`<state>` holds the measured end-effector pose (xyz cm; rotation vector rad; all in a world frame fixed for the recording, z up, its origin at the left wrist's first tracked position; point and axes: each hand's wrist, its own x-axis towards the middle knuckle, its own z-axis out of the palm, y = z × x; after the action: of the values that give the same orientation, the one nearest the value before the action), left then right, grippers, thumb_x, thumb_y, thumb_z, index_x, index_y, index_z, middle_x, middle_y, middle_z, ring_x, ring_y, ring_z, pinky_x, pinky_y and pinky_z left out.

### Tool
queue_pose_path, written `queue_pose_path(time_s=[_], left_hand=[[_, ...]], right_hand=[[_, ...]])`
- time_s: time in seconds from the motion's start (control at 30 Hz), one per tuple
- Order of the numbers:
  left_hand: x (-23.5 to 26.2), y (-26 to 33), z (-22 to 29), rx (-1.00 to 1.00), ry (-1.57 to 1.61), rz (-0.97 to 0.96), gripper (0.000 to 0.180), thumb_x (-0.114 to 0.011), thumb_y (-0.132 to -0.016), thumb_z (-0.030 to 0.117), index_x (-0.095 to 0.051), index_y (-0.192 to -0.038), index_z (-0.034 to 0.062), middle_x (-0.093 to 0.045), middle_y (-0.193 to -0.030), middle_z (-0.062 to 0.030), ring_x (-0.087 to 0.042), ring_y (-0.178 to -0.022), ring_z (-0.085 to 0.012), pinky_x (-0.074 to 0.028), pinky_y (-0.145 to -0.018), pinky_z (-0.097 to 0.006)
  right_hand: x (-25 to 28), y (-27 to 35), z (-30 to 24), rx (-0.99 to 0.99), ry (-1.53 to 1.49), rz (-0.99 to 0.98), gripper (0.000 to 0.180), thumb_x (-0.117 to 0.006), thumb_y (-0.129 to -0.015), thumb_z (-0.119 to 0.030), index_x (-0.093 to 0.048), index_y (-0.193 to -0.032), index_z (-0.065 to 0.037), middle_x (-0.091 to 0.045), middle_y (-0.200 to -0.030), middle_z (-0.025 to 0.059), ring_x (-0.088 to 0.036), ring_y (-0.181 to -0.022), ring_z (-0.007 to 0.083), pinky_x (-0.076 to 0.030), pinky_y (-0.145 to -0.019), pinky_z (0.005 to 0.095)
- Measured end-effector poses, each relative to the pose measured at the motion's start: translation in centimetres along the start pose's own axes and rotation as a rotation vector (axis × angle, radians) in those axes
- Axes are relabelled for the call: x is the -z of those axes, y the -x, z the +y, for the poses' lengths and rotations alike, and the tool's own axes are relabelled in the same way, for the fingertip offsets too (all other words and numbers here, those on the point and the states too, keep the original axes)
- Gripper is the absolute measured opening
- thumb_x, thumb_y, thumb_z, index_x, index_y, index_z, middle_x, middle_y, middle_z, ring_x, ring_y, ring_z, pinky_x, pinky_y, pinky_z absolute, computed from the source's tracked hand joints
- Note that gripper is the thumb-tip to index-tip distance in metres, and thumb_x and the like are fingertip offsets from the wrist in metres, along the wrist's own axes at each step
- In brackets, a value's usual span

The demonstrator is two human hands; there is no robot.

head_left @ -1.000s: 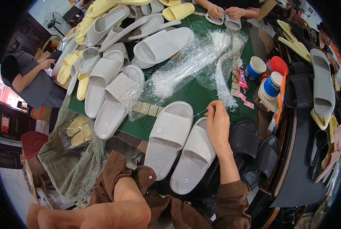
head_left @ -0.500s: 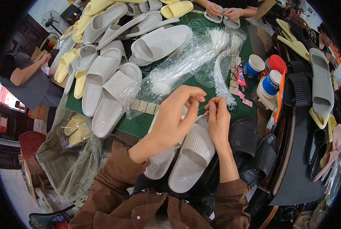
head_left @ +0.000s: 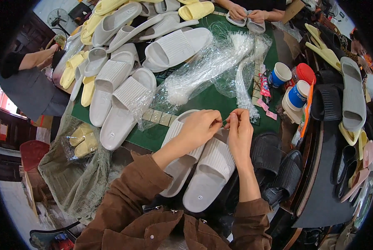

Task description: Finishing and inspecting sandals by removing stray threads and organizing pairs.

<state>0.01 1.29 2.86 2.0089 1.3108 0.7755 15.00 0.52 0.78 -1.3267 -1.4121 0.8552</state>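
Observation:
Above a pair of light grey slippers, my left hand (head_left: 199, 128) and my right hand (head_left: 239, 132) meet with their fingers pinched. A thin plastic strand seems to run between the fingertips, too fine to make out well. The right grey slipper (head_left: 209, 177) lies under both hands, its toe end partly hidden by my fingers. Beside it rests the left grey slipper (head_left: 172, 183), partly behind my left wrist. Past my hands, a bundle of thin white plastic strands (head_left: 203, 73) in a clear bag lies on the green tabletop (head_left: 211, 100).
Grey slippers (head_left: 126, 108) and yellow slippers (head_left: 197, 10) pile up at the far left. Black slippers (head_left: 265, 156) sit right of my right hand. Paper cups (head_left: 280, 73) and a red-lidded jar (head_left: 304, 74) stand at the right. Across the table a co-worker's hands (head_left: 249, 16) hold grey slippers.
My left hand has come down and right, and its fingers have closed in a pinch against my right fingertips. The person at the left has leaned forward.

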Motion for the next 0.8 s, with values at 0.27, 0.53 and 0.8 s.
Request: queue_pose_path(time_s=[0.27, 0.53, 0.8], left_hand=[[-0.9, -0.4, -0.6, 0.004, 0.058, 0.107, 0.014, -0.062, -0.084, 0.011, -0.061, -0.090, -0.0018, -0.063, -0.082, -0.0165, -0.063, -0.074, -0.0308, -0.048, -0.064, -0.038], [-0.7, -0.2, -0.2, 0.072, 0.185, 0.073, 0.012, -0.061, -0.084, 0.011, -0.060, -0.086, -0.0012, -0.062, -0.082, -0.0164, -0.060, -0.070, -0.0333, -0.046, -0.062, -0.040], [-1.1, -0.2, -0.9, 0.020, 0.273, 0.135, 0.012, -0.063, -0.084, 0.006, -0.059, -0.089, -0.0042, -0.061, -0.077, -0.0134, -0.057, -0.063, -0.0208, -0.044, -0.058, -0.032]], right_hand=[[-0.1, 0.0, 0.1, 0.099, 0.213, -0.044, 0.010, -0.056, -0.093, -0.008, -0.051, -0.092, 0.002, -0.059, -0.079, 0.0210, -0.060, -0.069, 0.0374, -0.046, -0.061, 0.0431], [0.0, 0.1, -0.6, 0.072, 0.177, -0.039, 0.010, -0.057, -0.092, -0.006, -0.052, -0.091, 0.002, -0.058, -0.078, 0.0203, -0.059, -0.067, 0.0345, -0.046, -0.060, 0.0415], [-0.1, 0.2, -0.3, 0.122, 0.190, -0.043, 0.008, -0.055, -0.092, -0.004, -0.051, -0.093, 0.002, -0.058, -0.082, 0.0208, -0.059, -0.071, 0.0389, -0.046, -0.062, 0.0425]])
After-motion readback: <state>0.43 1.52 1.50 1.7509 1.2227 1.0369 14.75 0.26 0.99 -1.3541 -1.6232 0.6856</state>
